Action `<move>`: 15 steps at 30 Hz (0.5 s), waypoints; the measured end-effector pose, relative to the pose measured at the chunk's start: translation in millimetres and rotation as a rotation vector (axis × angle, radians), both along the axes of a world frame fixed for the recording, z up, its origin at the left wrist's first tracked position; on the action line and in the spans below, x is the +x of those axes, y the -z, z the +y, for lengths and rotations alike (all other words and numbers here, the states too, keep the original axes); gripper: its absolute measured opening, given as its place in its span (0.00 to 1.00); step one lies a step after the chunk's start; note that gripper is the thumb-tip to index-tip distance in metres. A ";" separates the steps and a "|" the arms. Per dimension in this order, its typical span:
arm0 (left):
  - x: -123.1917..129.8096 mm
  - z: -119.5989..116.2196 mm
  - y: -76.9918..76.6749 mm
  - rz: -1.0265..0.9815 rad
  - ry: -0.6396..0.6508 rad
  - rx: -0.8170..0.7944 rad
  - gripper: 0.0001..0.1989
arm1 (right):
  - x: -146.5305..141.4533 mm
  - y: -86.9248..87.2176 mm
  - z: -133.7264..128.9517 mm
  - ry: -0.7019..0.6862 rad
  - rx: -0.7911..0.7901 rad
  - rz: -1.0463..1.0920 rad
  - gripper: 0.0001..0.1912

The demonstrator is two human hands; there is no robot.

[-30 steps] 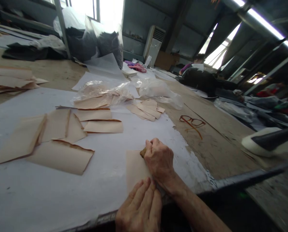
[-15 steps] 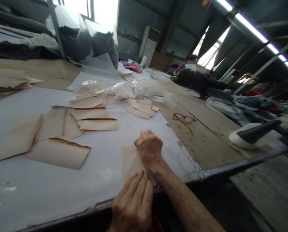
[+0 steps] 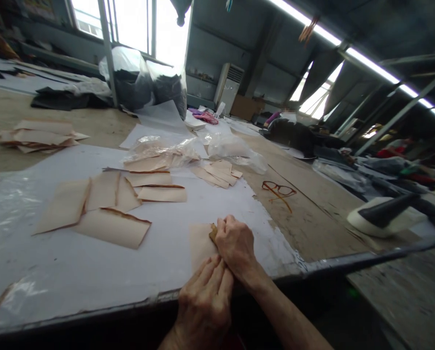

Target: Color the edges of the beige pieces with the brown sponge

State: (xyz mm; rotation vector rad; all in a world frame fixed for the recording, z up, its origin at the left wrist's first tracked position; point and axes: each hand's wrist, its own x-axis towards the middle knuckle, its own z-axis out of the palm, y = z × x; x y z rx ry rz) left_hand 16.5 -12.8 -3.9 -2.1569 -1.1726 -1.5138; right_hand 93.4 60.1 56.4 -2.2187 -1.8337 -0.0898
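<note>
Low in the middle of the frame, at the near edge of the bench (image 3: 93, 311), the right hand (image 3: 237, 245) is curled shut around a small brown pad (image 3: 213, 233), pressed down on the upper right corner of a tan sheet (image 3: 200, 245). The left hand (image 3: 206, 304) lies flat just below it, fingers together and extended, holding nothing, its fingertips resting on the sheet's lower edge and touching the right wrist.

That sheet lies on white paper (image 3: 159, 214) that covers most of the bench. Left of centre, about six more tan pieces (image 3: 111, 228) with dark brown edges lie spread and partly overlapping. Further up, a small fan of narrower strips (image 3: 217, 174) sits beside a clear plastic bag (image 3: 159, 148) holding more of them. One pair of brown-framed glasses (image 3: 278, 189) lies folded open on bare bench, right of centre. Another loose stack of tan pieces (image 3: 38, 136) sits at the upper left. A white-and-black tool (image 3: 385, 216) rests at the right edge.
</note>
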 end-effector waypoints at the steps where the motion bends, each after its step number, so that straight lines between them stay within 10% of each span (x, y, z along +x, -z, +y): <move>1: 0.0 0.3 0.2 0.002 -0.002 0.000 0.16 | -3.0 3.6 -0.6 0.015 -0.001 -0.040 0.14; 15: 1.4 1.4 0.5 -0.020 -0.004 0.034 0.15 | -4.0 12.2 57.2 0.154 0.083 -0.009 0.16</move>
